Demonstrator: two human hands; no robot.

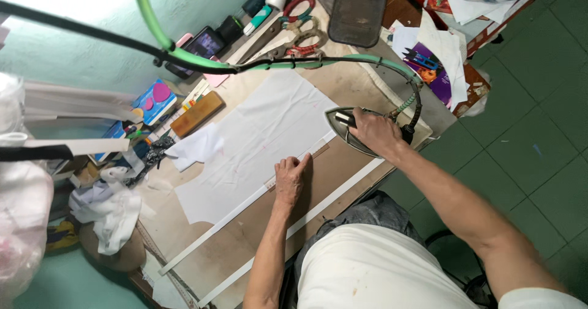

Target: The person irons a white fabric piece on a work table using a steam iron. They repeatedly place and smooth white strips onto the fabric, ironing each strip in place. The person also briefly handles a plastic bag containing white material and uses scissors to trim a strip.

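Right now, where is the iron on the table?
In the head view, the iron sits at the table's right edge, on the end of the white fabric, gripped by the right hand, below the scissors.

Both bare arms reach forward, hands apart.

The left hand (289, 177) lies flat, palm down, fingers together and pointing ahead, forearm nearly straight. The right hand (375, 131) is curled in a closed grip, knuckles up, its arm bent at the elbow and stretched out further.
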